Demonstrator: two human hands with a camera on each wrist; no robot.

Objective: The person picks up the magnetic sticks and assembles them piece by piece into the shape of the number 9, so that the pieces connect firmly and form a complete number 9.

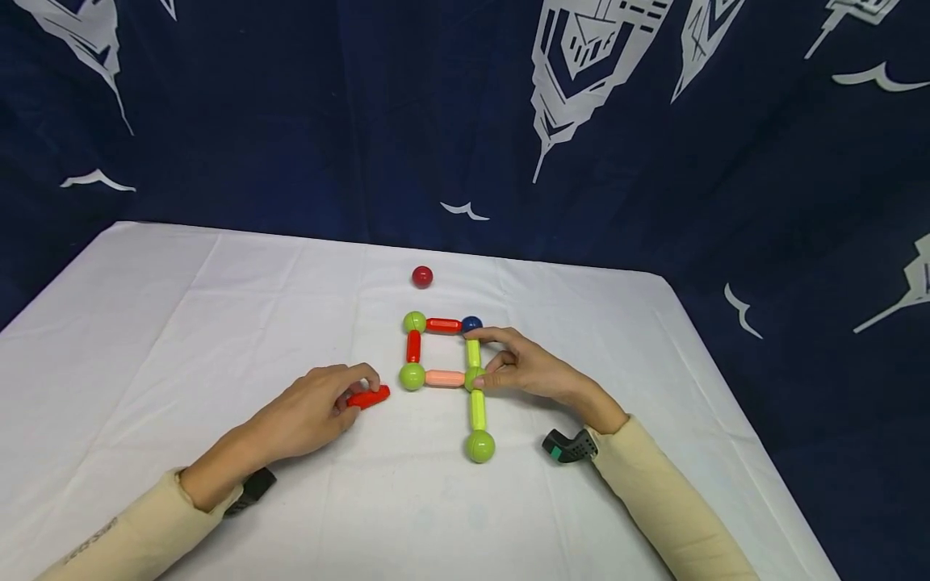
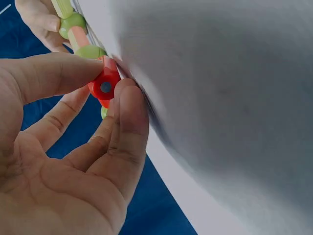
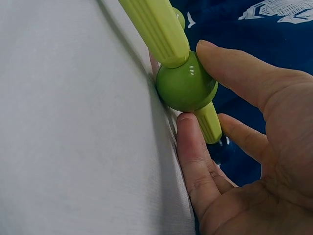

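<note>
On the cloth lies a square of magnetic rods and balls: a red rod (image 1: 444, 325) at the back, another red rod (image 1: 413, 347) at left, a salmon rod (image 1: 445, 378) in front, and a yellow-green rod at right. Green balls mark three corners and a blue ball (image 1: 471, 323) the fourth. From the front right corner a second yellow-green rod (image 1: 477, 410) runs to a green ball (image 1: 479, 446). My right hand (image 1: 534, 369) grips the corner green ball (image 3: 183, 85) between thumb and fingers. Left of the square, my left hand (image 1: 308, 407) pinches a loose red rod (image 2: 105, 87), its metal end showing.
A single red ball (image 1: 422, 277) sits behind the square. White cloth (image 1: 218, 323) covers the table, and a dark blue patterned curtain (image 1: 291, 121) hangs behind it. A dark wrist strap (image 1: 569, 446) shows by the right sleeve.
</note>
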